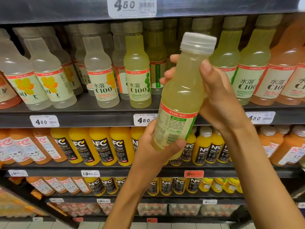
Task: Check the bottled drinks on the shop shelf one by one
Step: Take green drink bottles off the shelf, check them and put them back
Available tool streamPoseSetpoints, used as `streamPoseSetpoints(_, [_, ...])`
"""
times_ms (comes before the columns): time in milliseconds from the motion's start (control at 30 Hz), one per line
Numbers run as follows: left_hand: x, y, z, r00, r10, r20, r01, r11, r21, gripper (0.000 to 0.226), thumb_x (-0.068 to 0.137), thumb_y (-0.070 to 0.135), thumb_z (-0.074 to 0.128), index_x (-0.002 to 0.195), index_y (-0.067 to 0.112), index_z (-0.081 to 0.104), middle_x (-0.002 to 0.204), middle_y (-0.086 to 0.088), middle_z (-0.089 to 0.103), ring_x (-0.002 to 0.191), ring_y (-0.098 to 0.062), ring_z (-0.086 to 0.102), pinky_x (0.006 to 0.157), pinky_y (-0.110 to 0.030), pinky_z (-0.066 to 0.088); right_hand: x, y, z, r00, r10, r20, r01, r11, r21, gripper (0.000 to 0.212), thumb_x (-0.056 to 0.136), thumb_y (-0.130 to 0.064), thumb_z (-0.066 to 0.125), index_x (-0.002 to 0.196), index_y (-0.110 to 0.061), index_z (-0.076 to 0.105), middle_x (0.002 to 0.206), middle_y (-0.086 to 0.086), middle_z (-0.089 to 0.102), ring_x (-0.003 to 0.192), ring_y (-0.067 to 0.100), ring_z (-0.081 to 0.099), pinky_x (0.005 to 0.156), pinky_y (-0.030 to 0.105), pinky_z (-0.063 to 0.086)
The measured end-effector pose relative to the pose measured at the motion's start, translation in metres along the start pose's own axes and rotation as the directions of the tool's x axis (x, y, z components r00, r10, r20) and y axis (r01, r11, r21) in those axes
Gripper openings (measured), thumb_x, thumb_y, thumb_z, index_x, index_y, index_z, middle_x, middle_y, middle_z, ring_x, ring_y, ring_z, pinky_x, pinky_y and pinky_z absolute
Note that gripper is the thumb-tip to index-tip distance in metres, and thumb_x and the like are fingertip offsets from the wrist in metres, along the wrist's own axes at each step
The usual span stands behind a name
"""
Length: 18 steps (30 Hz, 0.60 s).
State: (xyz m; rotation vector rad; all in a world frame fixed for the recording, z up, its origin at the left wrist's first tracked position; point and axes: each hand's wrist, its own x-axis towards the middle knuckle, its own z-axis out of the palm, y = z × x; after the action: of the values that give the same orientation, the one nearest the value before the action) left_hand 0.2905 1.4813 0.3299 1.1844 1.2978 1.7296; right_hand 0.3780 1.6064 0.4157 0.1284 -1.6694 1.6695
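A pale green drink bottle with a white cap is held up off the shelf, tilted with its cap to the upper right and its back label with barcode facing me. My left hand grips its base from below, thumb across the front. My right hand wraps the upper body, fingers behind and thumb in front. Behind it, the upper shelf carries rows of similar bottles, clear ones to the left, green ones to the right.
Orange-pink bottles stand at the far right of the upper shelf. Below, a shelf holds yellow juice bottles with black labels and orange ones. Lower shelves hold more bottles and wrapped packs. Price tags line the shelf edges.
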Motion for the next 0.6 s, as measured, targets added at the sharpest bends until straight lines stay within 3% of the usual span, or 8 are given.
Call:
streamPoseSetpoints(167, [0.003,0.005,-0.007,0.993,-0.053,0.109,0.053,0.999,-0.002,0.066,0.071,0.059,0.064,0.125,0.023,0.053,0.117,0.012,0.069,0.108,-0.005,0.064,0.081,-0.011,0.049,0.003,0.009,0.0,0.998,0.057,-0.017,-0.053,0.98,0.189,0.064,0.075,-0.054,0.066,0.118,-0.006,0.058,0.091,0.004,0.069,0.092,0.019,0.064,0.085,0.032,0.052])
streamPoseSetpoints(300, [0.004,0.004,-0.003,0.979,-0.104,0.178,0.106,0.994,-0.005,0.078,0.061,0.074,0.063,0.12,0.025,0.057,0.116,0.013,0.069,0.109,-0.007,0.064,0.083,-0.014,0.05,0.003,0.015,-0.003,0.996,0.084,0.035,-0.091,0.946,0.312,0.061,0.078,-0.05,0.065,0.118,-0.005,0.06,0.089,0.005,0.069,0.088,0.018,0.066,0.084,0.033,0.052])
streamPoseSetpoints(500, [0.003,-0.003,0.002,0.988,-0.035,0.149,0.045,0.997,-0.064,0.069,0.064,0.067,0.068,0.116,0.022,0.061,0.116,0.004,0.07,0.109,-0.015,0.065,0.085,-0.019,0.051,0.002,0.011,-0.003,0.998,0.041,0.048,-0.052,0.965,0.258,0.063,0.075,-0.057,0.065,0.114,-0.007,0.065,0.091,0.005,0.071,0.092,0.021,0.067,0.089,0.036,0.051])
streamPoseSetpoints(600, [0.003,-0.006,0.002,0.986,-0.028,0.163,0.035,0.998,-0.042,0.068,0.062,0.068,0.068,0.115,0.024,0.061,0.116,0.005,0.07,0.11,-0.014,0.065,0.086,-0.02,0.051,0.0,0.008,-0.002,0.998,0.042,0.037,-0.05,0.968,0.245,0.056,0.073,-0.052,0.07,0.108,-0.009,0.067,0.088,0.003,0.071,0.087,0.019,0.068,0.082,0.032,0.053])
